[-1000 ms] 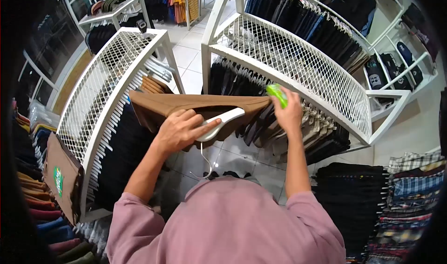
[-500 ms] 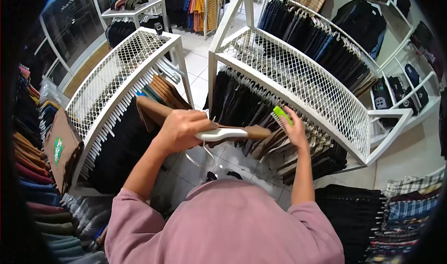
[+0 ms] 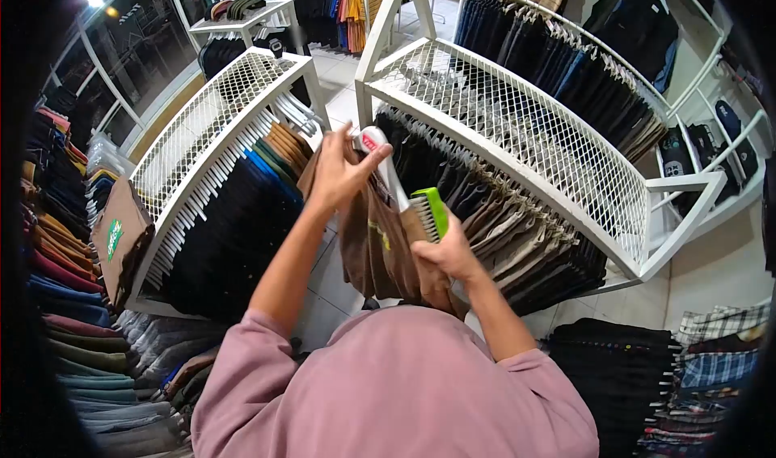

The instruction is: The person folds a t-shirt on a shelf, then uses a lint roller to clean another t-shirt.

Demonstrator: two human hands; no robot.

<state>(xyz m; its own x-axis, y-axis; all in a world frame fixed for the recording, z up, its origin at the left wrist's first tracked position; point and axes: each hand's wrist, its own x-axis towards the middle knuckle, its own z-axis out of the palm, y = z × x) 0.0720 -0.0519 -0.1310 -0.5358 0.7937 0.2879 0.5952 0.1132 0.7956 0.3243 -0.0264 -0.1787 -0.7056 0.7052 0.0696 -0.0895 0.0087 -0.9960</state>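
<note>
A brown shirt (image 3: 376, 244) hangs from a white clothes hanger (image 3: 390, 175) in front of me. My left hand (image 3: 335, 171) is closed round the top of the hanger, next to its red label; some of its fingers are hidden behind it. In my right hand (image 3: 449, 252) is a lime-green brush (image 3: 436, 210), its bristles facing the shirt's right shoulder. The bristles look to be against the fabric, or very close to it. Small yellowish lettering shows on the shirt.
A white mesh-topped rack (image 3: 218, 114) with dark, brown and green shirts stands to the left. On the right is another mesh-topped rack (image 3: 517, 126) full of hanging clothes. Folded clothes (image 3: 89, 361) lie low at left, black garments (image 3: 610, 377) low at right.
The hanger has swung from lying sideways to nearly upright, and the shirt now hangs down. My right hand has brought the brush left and down to the shirt's shoulder.
</note>
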